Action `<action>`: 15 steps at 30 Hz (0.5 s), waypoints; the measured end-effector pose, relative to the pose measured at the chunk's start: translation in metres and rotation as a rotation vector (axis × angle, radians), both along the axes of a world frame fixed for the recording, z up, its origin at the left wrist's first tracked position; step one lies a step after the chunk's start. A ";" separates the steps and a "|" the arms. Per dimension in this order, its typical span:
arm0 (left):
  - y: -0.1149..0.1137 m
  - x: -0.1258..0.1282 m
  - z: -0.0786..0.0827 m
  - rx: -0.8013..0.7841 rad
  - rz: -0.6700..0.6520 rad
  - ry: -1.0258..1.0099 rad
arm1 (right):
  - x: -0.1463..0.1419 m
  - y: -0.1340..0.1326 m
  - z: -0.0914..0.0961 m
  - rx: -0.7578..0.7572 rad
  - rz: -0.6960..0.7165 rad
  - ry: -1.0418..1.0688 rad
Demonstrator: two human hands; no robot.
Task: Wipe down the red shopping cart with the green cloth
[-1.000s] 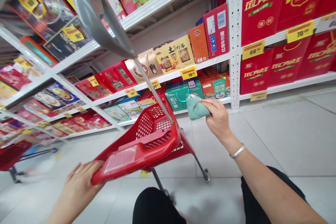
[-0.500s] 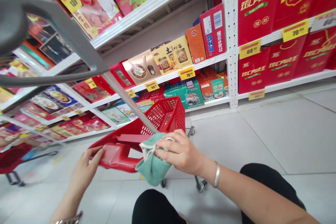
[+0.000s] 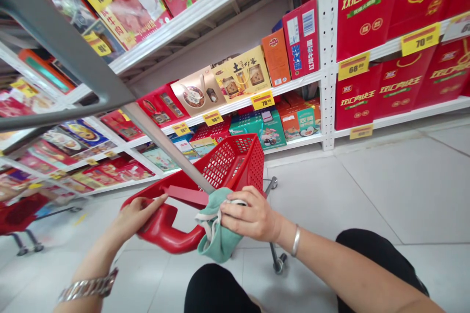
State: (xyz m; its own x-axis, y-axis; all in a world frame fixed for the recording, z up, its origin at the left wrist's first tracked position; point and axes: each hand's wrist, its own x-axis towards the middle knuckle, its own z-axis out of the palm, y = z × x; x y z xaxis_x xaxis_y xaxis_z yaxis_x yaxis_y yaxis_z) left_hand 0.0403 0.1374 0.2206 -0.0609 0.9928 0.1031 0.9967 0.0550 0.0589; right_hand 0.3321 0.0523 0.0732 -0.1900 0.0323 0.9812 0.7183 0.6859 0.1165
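A red plastic shopping basket on wheels (image 3: 227, 166) stands on the tiled floor in front of me, and its grey pull handle (image 3: 73, 66) rises toward the upper left. My left hand (image 3: 137, 215) rests on the basket's near rim with the fingers laid along it. My right hand (image 3: 253, 217) is closed on a green cloth (image 3: 216, 239) and presses it against the same rim near the handle's base. A metal watch sits on my left wrist, a bangle on my right.
White store shelves (image 3: 235, 107) run along the left and back, filled with boxed goods and yellow price tags. Red gift boxes (image 3: 382, 93) fill the right bay. Another red basket (image 3: 18, 215) stands at the far left. Pale tiled floor (image 3: 385, 190) spreads to the right.
My right hand came down from shelf height with the green cloth and now presses it on the basket's near rim. The basket tipped back level. My left hand slid along the rim.
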 end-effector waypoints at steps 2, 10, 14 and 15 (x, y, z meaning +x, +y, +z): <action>0.006 0.000 -0.005 0.018 0.039 -0.046 | 0.002 0.002 -0.004 -0.032 0.002 -0.042; 0.020 -0.030 -0.010 -0.003 -0.154 -0.279 | 0.020 0.035 -0.035 -0.283 -0.046 0.068; 0.018 -0.040 -0.010 0.030 -0.162 -0.336 | 0.037 0.048 -0.040 -0.392 -0.182 0.147; 0.017 -0.042 -0.012 0.052 -0.166 -0.351 | 0.041 0.049 -0.039 -0.389 -0.208 0.181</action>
State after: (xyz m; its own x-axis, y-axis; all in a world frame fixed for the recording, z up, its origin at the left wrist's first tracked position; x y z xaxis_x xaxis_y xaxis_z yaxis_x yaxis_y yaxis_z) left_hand -0.0017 0.1544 0.2089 0.0602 0.9861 0.1549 0.9106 -0.1178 0.3961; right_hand 0.3732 0.1013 0.0337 0.0324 0.4228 0.9056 0.8302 0.4932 -0.2599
